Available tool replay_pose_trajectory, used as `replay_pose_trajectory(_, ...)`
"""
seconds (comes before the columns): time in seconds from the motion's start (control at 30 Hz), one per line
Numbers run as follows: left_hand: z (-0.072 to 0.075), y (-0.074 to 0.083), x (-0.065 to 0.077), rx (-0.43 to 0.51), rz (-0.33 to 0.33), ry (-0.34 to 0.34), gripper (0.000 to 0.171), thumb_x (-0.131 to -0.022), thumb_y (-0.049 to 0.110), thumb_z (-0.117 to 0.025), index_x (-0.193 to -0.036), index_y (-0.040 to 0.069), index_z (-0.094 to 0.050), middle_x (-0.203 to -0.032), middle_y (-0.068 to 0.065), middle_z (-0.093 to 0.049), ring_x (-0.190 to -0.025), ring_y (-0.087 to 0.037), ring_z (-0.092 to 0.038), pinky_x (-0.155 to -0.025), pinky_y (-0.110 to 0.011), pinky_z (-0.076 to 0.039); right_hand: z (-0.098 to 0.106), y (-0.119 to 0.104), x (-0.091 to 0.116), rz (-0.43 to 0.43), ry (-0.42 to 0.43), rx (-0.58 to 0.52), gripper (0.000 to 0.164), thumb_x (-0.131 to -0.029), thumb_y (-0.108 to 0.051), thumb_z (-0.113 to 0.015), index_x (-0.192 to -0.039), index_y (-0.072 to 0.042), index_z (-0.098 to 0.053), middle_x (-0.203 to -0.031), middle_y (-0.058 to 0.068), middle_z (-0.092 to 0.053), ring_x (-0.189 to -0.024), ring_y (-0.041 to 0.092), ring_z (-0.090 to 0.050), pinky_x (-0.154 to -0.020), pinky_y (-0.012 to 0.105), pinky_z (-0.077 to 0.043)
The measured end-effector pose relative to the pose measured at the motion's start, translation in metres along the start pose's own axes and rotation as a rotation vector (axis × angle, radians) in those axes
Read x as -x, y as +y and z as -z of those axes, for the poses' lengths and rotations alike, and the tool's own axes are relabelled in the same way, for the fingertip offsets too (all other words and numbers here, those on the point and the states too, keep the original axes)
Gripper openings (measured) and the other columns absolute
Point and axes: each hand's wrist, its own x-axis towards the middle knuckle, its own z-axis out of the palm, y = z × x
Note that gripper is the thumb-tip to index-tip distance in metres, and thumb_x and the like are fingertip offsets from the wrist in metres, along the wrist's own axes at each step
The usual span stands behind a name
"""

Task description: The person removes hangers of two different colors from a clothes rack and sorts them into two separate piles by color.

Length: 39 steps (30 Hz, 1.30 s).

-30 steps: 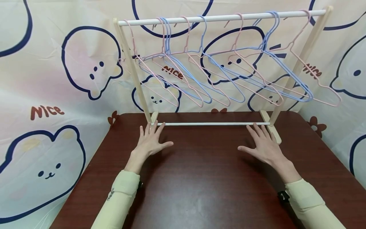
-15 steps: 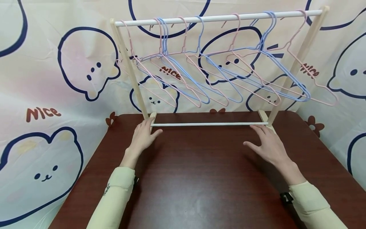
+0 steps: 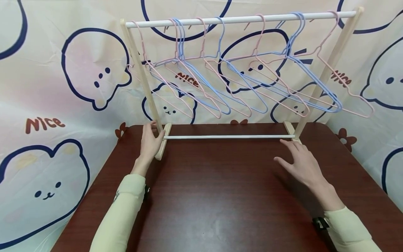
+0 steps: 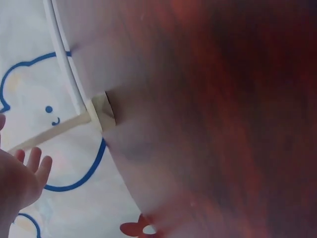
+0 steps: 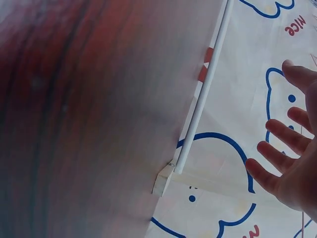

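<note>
A clothes rack with pale wooden posts stands on the table. My left hand (image 3: 149,143) is at the base of its left post (image 3: 141,73), thumb on one side and fingers on the other. In the left wrist view the same left hand (image 4: 17,186) shows its fingers loosely extended beside the post (image 4: 54,132). Near the right foot (image 3: 289,128) hovers my right hand (image 3: 303,162), thumb spread, holding nothing. Its fingers (image 5: 285,136) are parted in the right wrist view. Pink hangers (image 3: 333,72) and blue hangers (image 3: 219,45) hang from the top rail (image 3: 236,20).
A thin white lower bar (image 3: 226,137) joins the rack's feet. The left foot (image 3: 160,150) rests on the dark brown table (image 3: 217,196). Behind the rack, a cloth (image 3: 85,140) printed with cartoon bears covers the wall.
My left hand has moved left from the lower bar's end to the left post. The right hand has drawn slightly back and to the right. The hangers stay in place.
</note>
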Motion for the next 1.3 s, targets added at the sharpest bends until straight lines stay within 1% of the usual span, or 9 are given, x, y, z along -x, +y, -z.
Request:
replay_pose_trajectory(0.07,0.002,-0.002,-0.004,0.021,0.022,0.003,0.06,-0.097,0.026,-0.063,-0.148,0.011,-0.036,-0.136,-0.016,-0.049,-0.126,-0.033,-0.054,-0.103,-0.05,-0.044,0.002,-0.001,0.002,-0.005,0.007,-0.001,0.067,-0.087,-0.037,-0.076,-0.142,-0.008,-0.052,-0.139,0.026,-0.053,-0.118,0.047,-0.051,-0.088,0.066,-0.044)
replay_pose_trajectory(0.23,0.004,0.001,-0.013,0.036,0.056,-0.06,0.071,-0.097,0.028,-0.061,-0.155,0.013,-0.024,-0.145,-0.019,-0.046,-0.132,-0.036,-0.051,-0.107,-0.053,-0.042,0.007,-0.002,0.007,-0.025,0.011,-0.003,0.066,-0.087,-0.035,-0.076,-0.142,-0.007,-0.051,-0.138,0.027,-0.054,-0.114,0.045,-0.052,-0.083,0.064,-0.045)
replay_pose_trajectory(0.3,0.003,0.003,-0.015,0.026,0.074,-0.064,0.072,-0.097,0.027,-0.062,-0.156,0.013,-0.023,-0.145,-0.019,-0.047,-0.132,-0.035,-0.052,-0.106,-0.053,-0.043,0.008,-0.002,0.008,-0.033,0.005,-0.007,0.066,-0.087,-0.035,-0.075,-0.142,-0.007,-0.051,-0.138,0.027,-0.054,-0.115,0.045,-0.051,-0.083,0.064,-0.045)
replay_pose_trajectory(0.47,-0.001,0.005,-0.021,-0.029,0.1,-0.034,0.066,-0.097,0.019,-0.062,-0.153,0.009,-0.029,-0.139,-0.02,-0.051,-0.124,-0.037,-0.056,-0.1,-0.055,-0.046,0.009,-0.003,0.013,-0.037,0.019,-0.013,0.065,-0.087,-0.032,-0.076,-0.142,-0.006,-0.051,-0.134,0.025,-0.056,-0.117,0.044,-0.051,-0.086,0.065,-0.045)
replay_pose_trajectory(0.67,-0.004,-0.002,-0.028,-0.105,0.108,0.013,0.042,-0.098,0.016,-0.057,-0.137,0.004,-0.046,-0.125,-0.022,-0.056,-0.108,-0.044,-0.06,-0.093,-0.059,-0.048,0.012,-0.005,0.014,0.013,0.077,-0.012,0.064,-0.085,-0.024,-0.078,-0.14,-0.005,-0.052,-0.121,0.02,-0.06,-0.105,0.037,-0.053,-0.079,0.059,-0.048)
replay_pose_trajectory(0.8,-0.004,-0.006,-0.031,-0.11,0.093,0.03,0.033,-0.099,0.014,-0.055,-0.129,0.002,-0.051,-0.118,-0.023,-0.058,-0.101,-0.044,-0.062,-0.088,-0.058,-0.05,0.015,-0.004,0.014,0.018,0.099,-0.019,0.064,-0.084,-0.022,-0.079,-0.139,-0.006,-0.052,-0.118,0.019,-0.061,-0.103,0.035,-0.054,-0.078,0.057,-0.047)
replay_pose_trajectory(0.97,-0.006,-0.006,-0.031,-0.104,0.072,0.042,0.03,-0.097,0.012,-0.057,-0.125,0.004,-0.053,-0.114,-0.023,-0.062,-0.097,-0.044,-0.064,-0.085,-0.058,-0.051,0.02,-0.002,0.014,0.019,0.133,-0.027,0.063,-0.083,-0.02,-0.079,-0.139,-0.007,-0.054,-0.118,0.018,-0.062,-0.105,0.034,-0.054,-0.077,0.056,-0.046)
replay_pose_trajectory(1.17,-0.007,-0.007,-0.031,-0.107,0.079,0.034,0.027,-0.098,0.015,-0.057,-0.124,0.006,-0.056,-0.105,-0.02,-0.066,-0.089,-0.04,-0.066,-0.079,-0.053,-0.053,0.028,0.0,0.013,-0.006,0.162,-0.018,0.059,-0.084,-0.02,-0.078,-0.137,-0.006,-0.055,-0.118,0.018,-0.061,-0.102,0.033,-0.052,-0.074,0.05,-0.042)
replay_pose_trajectory(1.3,-0.008,-0.005,-0.033,-0.101,0.068,0.032,0.023,-0.098,0.017,-0.058,-0.119,0.006,-0.059,-0.099,-0.019,-0.067,-0.084,-0.037,-0.066,-0.078,-0.051,-0.054,0.035,0.002,0.011,-0.018,0.194,-0.032,0.06,-0.083,-0.017,-0.079,-0.137,-0.005,-0.055,-0.119,0.02,-0.06,-0.106,0.037,-0.051,-0.078,0.054,-0.042)
